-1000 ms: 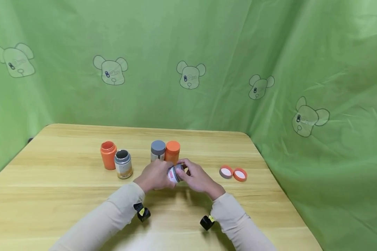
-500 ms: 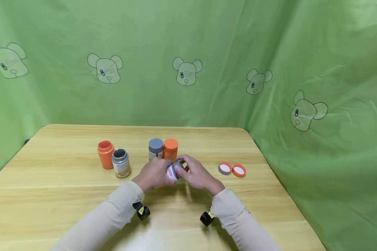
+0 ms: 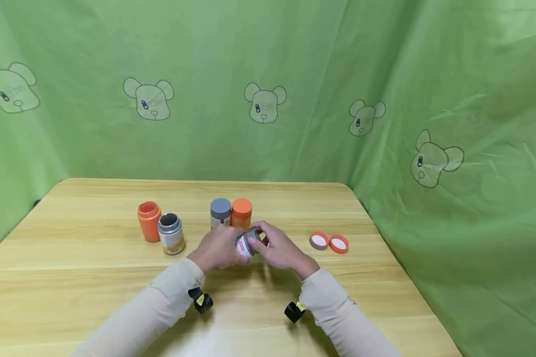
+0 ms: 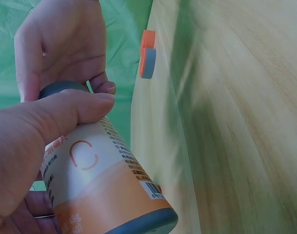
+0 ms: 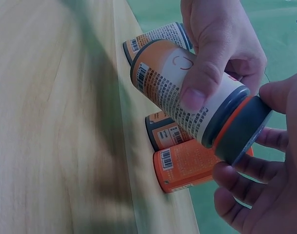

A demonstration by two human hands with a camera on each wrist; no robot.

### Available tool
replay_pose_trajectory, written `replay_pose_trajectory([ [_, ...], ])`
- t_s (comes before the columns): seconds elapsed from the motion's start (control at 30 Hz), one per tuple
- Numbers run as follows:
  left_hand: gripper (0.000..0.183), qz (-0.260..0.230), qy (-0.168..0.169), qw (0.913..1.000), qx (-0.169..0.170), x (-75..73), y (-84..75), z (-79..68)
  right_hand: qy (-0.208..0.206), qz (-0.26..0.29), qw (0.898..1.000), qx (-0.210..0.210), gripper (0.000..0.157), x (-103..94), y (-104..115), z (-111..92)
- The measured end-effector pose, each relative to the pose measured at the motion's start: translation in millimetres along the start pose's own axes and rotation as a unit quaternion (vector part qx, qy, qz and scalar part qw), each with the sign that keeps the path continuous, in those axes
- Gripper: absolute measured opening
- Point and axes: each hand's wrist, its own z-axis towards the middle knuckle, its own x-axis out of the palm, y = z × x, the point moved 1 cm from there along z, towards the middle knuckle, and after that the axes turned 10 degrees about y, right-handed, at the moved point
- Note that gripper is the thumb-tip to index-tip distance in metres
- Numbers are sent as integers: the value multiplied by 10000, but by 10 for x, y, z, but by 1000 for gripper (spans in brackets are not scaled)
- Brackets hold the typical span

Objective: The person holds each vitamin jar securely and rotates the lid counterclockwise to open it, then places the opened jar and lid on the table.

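My left hand (image 3: 219,246) grips the body of a white and orange supplement bottle (image 4: 99,165) with a grey base, thumb across its label. The bottle leans to the right, held over the table. At its top, the fingertips and thumb of my right hand (image 3: 279,248) pinch the grey lid (image 5: 241,131). An orange band shows between lid and bottle neck in the right wrist view. Just behind the hands stand a capped grey-lidded bottle (image 3: 221,210) and a capped orange bottle (image 3: 241,213), side by side.
To the left on the wooden table (image 3: 94,297) stand an uncapped orange bottle (image 3: 149,225) and an uncapped grey-necked bottle (image 3: 171,238). A grey lid (image 3: 318,241) and an orange lid (image 3: 339,244) lie upside down at the right. A green curtain (image 3: 205,139) hangs behind.
The head view has shifted slightly, so the table things appear a little further left. Both hands keep their hold on the bottle and its lid, with hardly any visible movement.
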Motion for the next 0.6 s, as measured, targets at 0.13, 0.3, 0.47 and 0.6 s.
replay_pose_trajectory([
  [0.13,49,-11,18,10000,-2,-6,-3,9,16,80,9999,-151,39,-16,-2,-8],
  [0.3,49,-34,43,10000,-20,7,-1,8,2,-9,9998,-213,42,-16,-19,-15],
  [0.47,49,-33,39,10000,-13,18,-12,9,-57,-114,9999,-8,47,-12,-20,-23],
  [0.6,50,27,37,10000,-3,17,-23,22,-104,-49,9999,56,46,-16,-11,-27],
])
